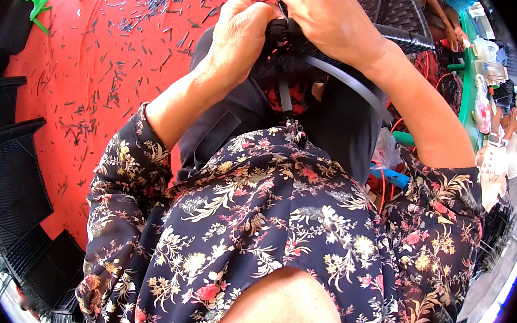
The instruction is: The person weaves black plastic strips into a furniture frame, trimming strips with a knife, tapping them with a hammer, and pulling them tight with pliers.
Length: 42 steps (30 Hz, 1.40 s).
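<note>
Both hands clamp a black woven frame up at twelve o'clock

Left hand [240,34] pinches the wrapped black rim [282,31]; right hand [332,20] grips just beside it, a flat grey strip [345,80] trailing toward four o'clock. The strip looks springy and slick, the rim stiff, so hold close to the weave. Cut scraps [114,56] litter the red floor [58,131].

Black woven wicker piece [294,38] w/ loose dark strip [340,76] curving down-right, held up near top centre.
</note>
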Available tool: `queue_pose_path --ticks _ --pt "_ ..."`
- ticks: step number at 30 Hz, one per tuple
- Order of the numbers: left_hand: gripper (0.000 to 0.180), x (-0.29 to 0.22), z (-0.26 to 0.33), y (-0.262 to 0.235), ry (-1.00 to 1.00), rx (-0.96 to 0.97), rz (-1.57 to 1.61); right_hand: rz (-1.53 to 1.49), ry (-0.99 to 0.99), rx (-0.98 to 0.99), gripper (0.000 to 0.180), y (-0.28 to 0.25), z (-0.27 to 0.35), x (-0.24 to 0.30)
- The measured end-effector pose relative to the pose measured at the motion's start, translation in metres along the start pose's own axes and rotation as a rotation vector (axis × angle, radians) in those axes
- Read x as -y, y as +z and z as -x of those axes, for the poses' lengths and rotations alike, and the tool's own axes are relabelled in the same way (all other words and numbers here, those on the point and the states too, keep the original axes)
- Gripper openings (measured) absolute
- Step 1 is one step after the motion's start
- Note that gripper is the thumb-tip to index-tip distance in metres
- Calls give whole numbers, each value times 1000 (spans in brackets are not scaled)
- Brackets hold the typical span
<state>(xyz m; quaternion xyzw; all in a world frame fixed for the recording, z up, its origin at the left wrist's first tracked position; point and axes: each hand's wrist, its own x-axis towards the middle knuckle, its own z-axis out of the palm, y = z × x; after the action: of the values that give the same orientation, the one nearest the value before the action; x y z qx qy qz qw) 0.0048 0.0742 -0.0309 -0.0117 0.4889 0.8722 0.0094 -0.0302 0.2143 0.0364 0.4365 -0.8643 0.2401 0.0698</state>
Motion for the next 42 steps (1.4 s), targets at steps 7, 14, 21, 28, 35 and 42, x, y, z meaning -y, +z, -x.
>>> queue_pose_path --ticks 7,14,21,28,35,42 --pt "12 1 1 -13 81 178 -120 73 -314 -87 39 -33 50 8" --pt "13 0 2 -7 132 134 -11 239 -430 -72 10 -36 22 15" --pt "15 -5 11 -3 167 109 20 1 -323 -48 16 -27 -10 1" --pt "16 -7 11 0 234 163 6 -632 14 -329 14 0 13 13" --pt "17 -14 0 12 412 97 -272 -626 135 -527 19 -11 14 27" --pt "19 8 1 16 436 46 -45 -659 294 -461 26 -14 0 38"
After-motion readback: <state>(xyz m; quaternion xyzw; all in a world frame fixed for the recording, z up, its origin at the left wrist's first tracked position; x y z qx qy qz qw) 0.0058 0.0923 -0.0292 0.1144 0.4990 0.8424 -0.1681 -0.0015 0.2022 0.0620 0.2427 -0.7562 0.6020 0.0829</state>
